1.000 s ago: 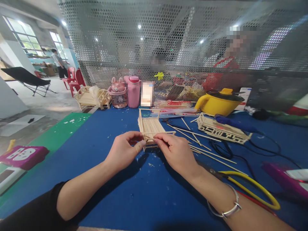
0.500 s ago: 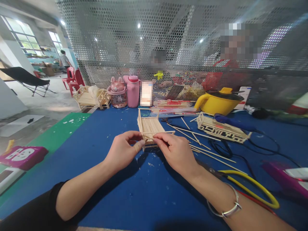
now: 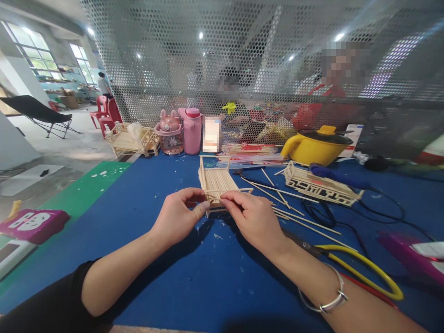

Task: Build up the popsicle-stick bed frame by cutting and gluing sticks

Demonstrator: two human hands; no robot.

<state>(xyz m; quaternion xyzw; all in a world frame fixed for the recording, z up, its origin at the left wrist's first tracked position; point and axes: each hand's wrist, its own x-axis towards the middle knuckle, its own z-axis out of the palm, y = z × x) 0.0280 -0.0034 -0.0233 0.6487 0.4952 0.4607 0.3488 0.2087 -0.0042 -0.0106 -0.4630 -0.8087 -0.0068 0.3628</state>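
A small bed-shaped model of thin wooden sticks (image 3: 218, 179) stands on the blue tabletop (image 3: 145, 286), its slatted top running away from me. At its near end, my left hand (image 3: 178, 215) pinches a short wooden stick (image 3: 214, 200) between thumb and fingers. The other end of that stick is pinched by my right hand (image 3: 258, 222), which wears a silver bangle. The stick lies across the model's near end; whether it touches the frame I cannot tell. My fingertips hide part of that end.
Loose sticks (image 3: 305, 219), scissors with yellow-and-red handles (image 3: 364, 268) and pliers (image 3: 239, 172) lie to the right. A blue-handled tool (image 3: 333, 172) rests on another stick model (image 3: 319, 192). Behind stand a yellow pot (image 3: 319, 148), a pink flask (image 3: 192, 132) and a perforated metal screen (image 3: 166, 60).
Both hands hold nearly the same pose on the stick and model. In the far left background, a person has shifted slightly to the right.
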